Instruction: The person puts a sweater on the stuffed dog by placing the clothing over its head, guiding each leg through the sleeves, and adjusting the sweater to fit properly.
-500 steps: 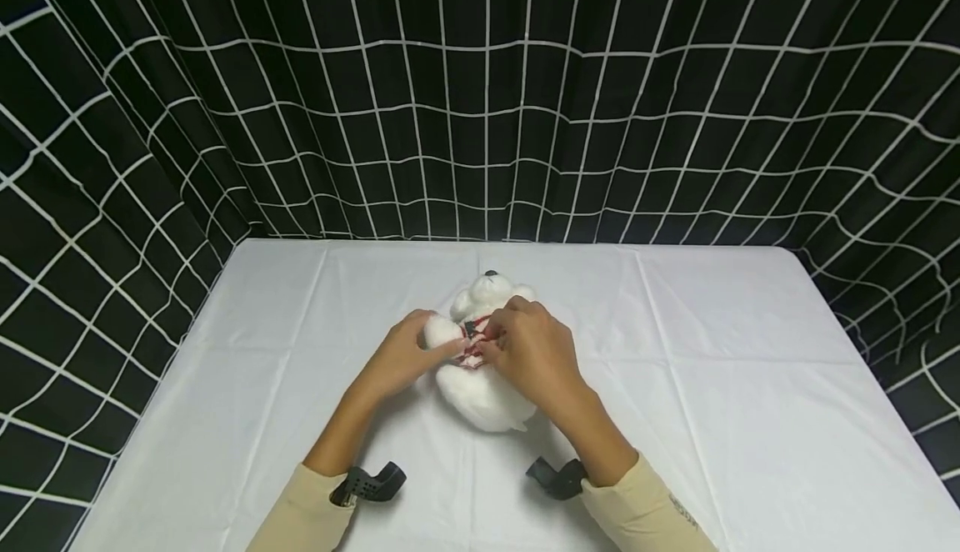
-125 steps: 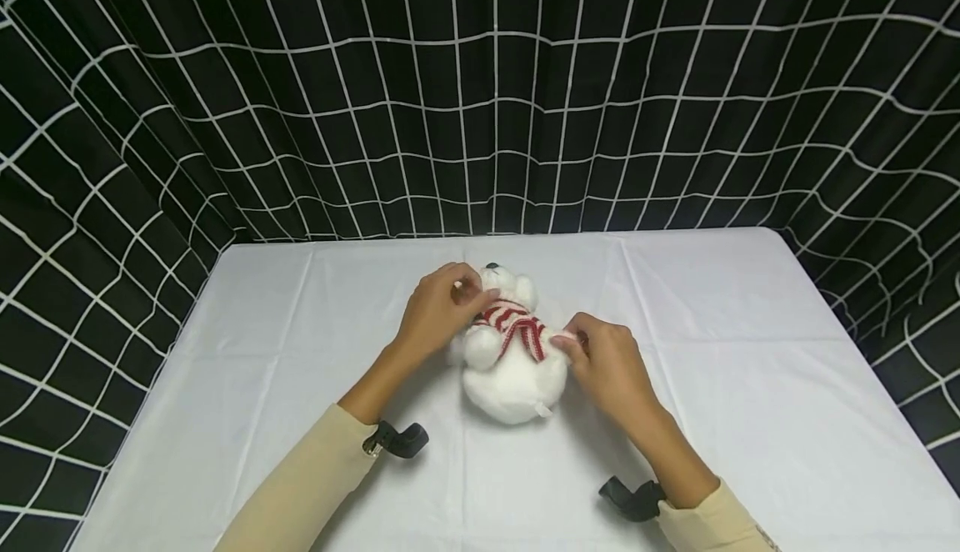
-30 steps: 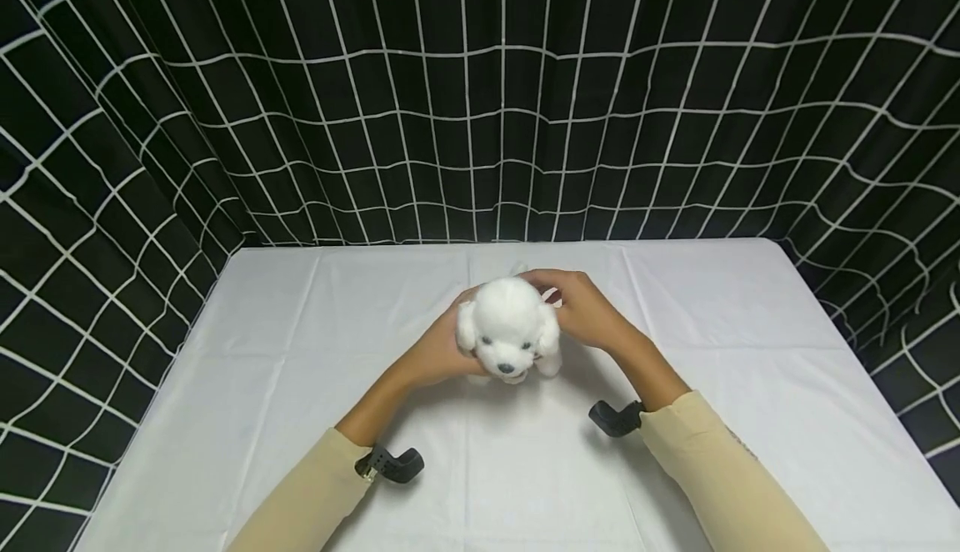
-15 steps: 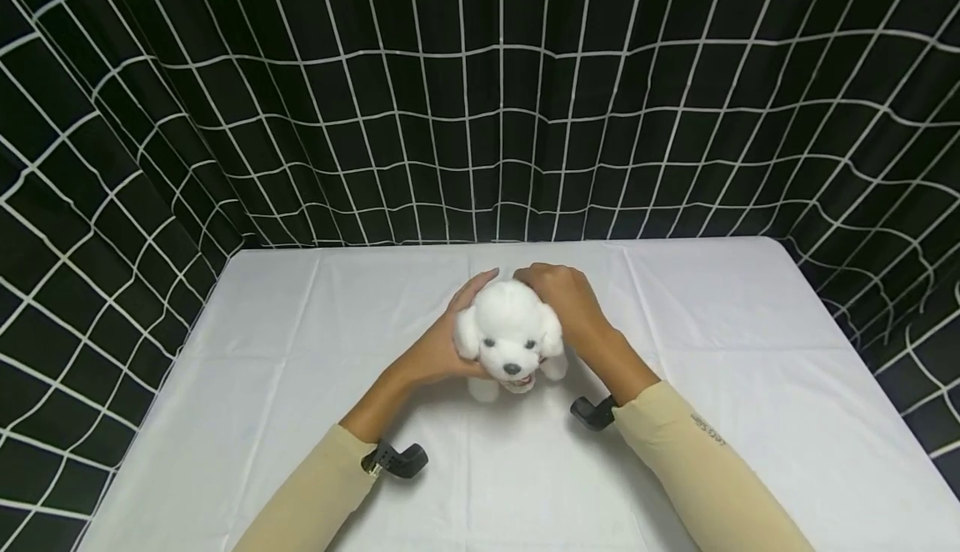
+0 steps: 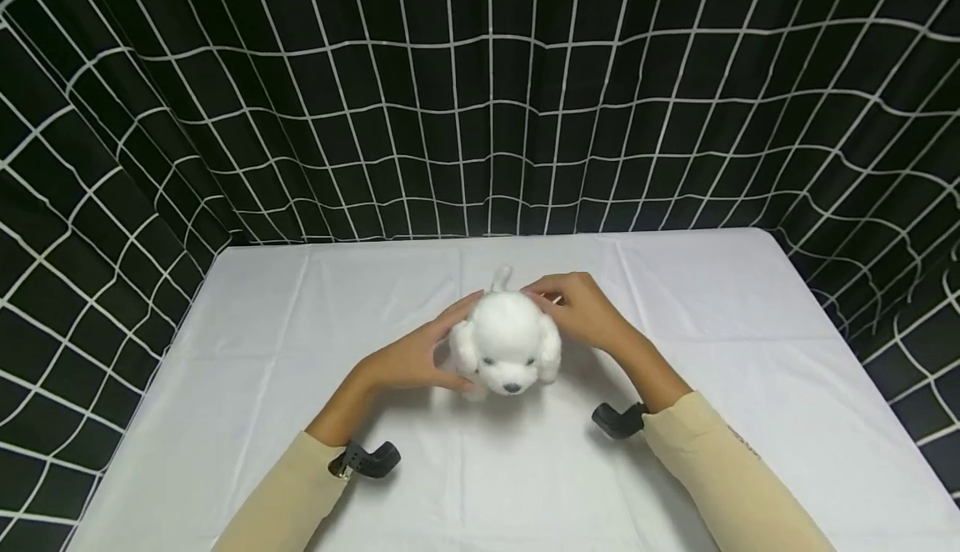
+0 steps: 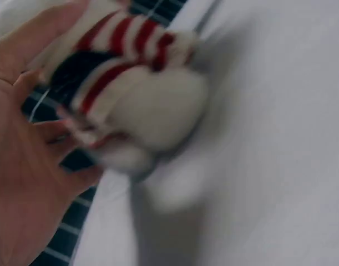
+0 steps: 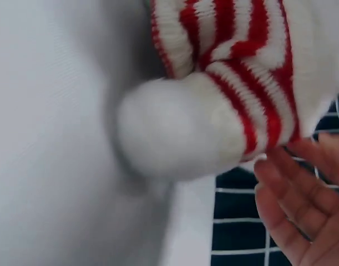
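A white plush dog (image 5: pixel 507 327) stands on the white table, its face toward me and its tail up behind. A red-and-white striped knitted sweater (image 7: pixel 244 72) covers its body; a dark patch shows on it in the left wrist view, where the image is blurred. My left hand (image 5: pixel 416 358) is at the dog's left side in the head view, thumb and fingers spread around it with a gap at the palm. Behind the head on the other side, my right hand (image 5: pixel 581 306) has its fingertips at the sweater's edge, fingers loosely bent. The head hides most of the sweater from above.
White cloth with fold creases covers the table (image 5: pixel 300 310). Black curtains with a white grid (image 5: pixel 480 102) hang behind it and at both sides. A black wrist mount (image 5: pixel 367 459) sits on the left wrist, another mount (image 5: pixel 619 420) on the right.
Earlier the dog lay on its back while both hands worked at its sweater; now it stands upright. Lately the left hand has loosened and shifted left, and the dog's head has dipped.
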Available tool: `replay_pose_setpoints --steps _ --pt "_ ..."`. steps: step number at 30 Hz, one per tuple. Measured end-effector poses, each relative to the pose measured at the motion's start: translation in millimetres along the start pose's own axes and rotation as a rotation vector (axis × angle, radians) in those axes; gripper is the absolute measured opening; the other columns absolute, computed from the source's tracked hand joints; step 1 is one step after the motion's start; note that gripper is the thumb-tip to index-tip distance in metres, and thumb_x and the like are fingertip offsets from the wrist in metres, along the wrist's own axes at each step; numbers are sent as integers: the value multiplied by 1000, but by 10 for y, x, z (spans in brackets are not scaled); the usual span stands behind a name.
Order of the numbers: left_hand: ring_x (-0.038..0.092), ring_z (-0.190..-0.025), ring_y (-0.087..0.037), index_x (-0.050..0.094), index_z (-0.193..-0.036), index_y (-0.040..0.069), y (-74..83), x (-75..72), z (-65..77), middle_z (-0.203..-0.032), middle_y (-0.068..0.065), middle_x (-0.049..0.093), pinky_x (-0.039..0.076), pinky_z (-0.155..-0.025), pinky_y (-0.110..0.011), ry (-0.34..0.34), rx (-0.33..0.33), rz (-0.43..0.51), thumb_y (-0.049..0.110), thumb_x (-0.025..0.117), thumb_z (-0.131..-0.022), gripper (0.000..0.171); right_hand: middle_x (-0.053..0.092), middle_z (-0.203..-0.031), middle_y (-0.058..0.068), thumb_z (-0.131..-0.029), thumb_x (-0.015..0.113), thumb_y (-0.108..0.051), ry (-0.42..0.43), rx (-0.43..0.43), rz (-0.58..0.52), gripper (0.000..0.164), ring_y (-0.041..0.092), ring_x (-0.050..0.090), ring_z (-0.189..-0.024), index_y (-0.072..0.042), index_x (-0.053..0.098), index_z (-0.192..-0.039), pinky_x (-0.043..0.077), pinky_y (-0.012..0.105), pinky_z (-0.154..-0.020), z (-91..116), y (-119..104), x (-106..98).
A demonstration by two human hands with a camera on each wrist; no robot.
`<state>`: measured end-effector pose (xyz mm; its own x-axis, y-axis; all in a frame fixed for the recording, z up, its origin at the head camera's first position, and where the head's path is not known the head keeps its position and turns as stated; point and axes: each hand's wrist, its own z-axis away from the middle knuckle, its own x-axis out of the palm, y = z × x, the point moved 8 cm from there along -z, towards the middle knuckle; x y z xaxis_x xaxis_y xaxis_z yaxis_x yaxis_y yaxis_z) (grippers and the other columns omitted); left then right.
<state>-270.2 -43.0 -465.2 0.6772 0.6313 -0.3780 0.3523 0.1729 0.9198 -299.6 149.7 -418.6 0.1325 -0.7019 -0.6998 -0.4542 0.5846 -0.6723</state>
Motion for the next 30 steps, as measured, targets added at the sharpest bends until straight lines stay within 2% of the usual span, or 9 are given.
replay_pose_setpoints --steps 2,4,7,10,13,17,20,25,30 --pt "17 -154 -23 16 -164 30 -59 -90 49 -168 -2 19 22 -119 -56 -7 -9 106 15 78 -89 98 76 -106 13 -101 61 -13 25 46 -24 23 27 72 -91 -1 75 -115 58 44 -77 45 96 -8" --pt "28 -151 -28 22 -163 24 -139 -170 56 -163 -8 31 31 -117 -55 27 -41 199 11 66 -98 80 74 -112 15 -102 59 -14 37 89 -30 26 31 72 -95 1 72 -120 58 47 -81 82 200 25" --pt "52 -134 -33 42 -154 10 -293 -236 14 -149 -16 51 48 -105 -47 135 -131 212 13 55 -104 51 72 -117 17 -99 60 -13 12 129 -58 30 35 71 -101 2 69 -124 56 51 -88 104 318 136" --pt "66 -114 -31 58 -138 3 -397 -237 -54 -132 -18 62 57 -86 -37 256 -228 113 13 59 -101 39 73 -116 16 -93 66 -10 -18 127 -98 29 36 69 -105 1 71 -119 55 52 -91 104 359 247" --pt "69 -110 -29 64 -125 4 -415 -202 -129 -129 -16 65 57 -80 -36 332 -270 15 15 62 -95 31 74 -109 15 -86 72 -6 8 105 -97 24 36 71 -100 0 73 -110 57 50 -87 101 342 283" --pt "70 -110 -29 66 -109 7 -360 -182 -210 -130 -14 67 56 -89 -42 403 -235 -93 16 65 -96 15 75 -102 14 -82 79 -3 69 53 -30 22 35 73 -96 -1 71 -102 58 48 -86 95 263 265" --pt "73 -100 -26 65 -98 8 -299 -212 -248 -115 -12 74 56 -90 -43 471 -185 -224 10 69 -92 7 75 -99 14 -82 79 -1 92 23 30 21 33 72 -97 -1 70 -101 57 48 -88 69 203 263" --pt "63 -68 -19 61 -91 12 -239 -252 -271 -86 -6 74 52 -66 -35 582 -193 -447 10 70 -93 9 75 -95 13 -84 77 -1 105 38 66 20 30 72 -90 0 68 -102 58 45 -83 20 179 302" --pt "62 -68 -23 58 -97 12 -199 -235 -289 -86 -9 73 52 -60 -38 644 -204 -565 4 70 -88 17 74 -87 14 -91 70 -8 177 30 127 10 29 72 -78 0 68 -98 59 43 -70 4 149 326"
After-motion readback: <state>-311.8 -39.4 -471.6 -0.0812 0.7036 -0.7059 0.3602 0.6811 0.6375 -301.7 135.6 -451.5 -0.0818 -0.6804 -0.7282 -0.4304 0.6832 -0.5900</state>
